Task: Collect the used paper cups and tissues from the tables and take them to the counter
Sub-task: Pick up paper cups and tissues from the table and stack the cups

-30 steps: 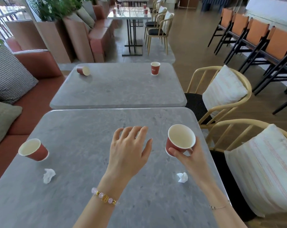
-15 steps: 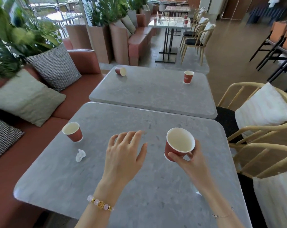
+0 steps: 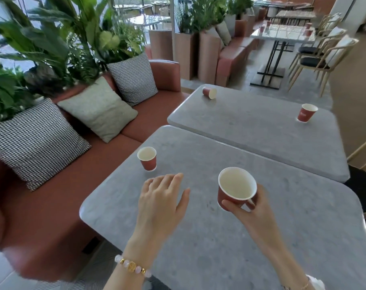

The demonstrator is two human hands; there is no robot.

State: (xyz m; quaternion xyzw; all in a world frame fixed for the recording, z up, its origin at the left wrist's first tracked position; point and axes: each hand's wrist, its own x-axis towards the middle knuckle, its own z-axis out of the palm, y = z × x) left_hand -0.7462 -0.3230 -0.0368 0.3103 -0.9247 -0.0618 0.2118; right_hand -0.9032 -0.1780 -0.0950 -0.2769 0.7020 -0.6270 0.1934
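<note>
Head view: above the near table (image 3: 219, 248), the left hand (image 3: 161, 203) hovers loose, fingers spread, holding nothing; the right hand (image 3: 254, 215) grasps an empty paper cup (image 3: 236, 188). A second cup (image 3: 147, 159) stands by that table's left edge. On the far table (image 3: 251, 132), a tipped cup (image 3: 209, 93) lies at the far-left corner, an upright cup (image 3: 306, 113) near the right edge.

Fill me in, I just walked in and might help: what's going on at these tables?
A person is clearing paper cups. Their right hand grips a red cup above the near table. The left hand is open and hovers near a second upright cup. On the far table, a tipped cup and a standing cup wait untouched.
</note>
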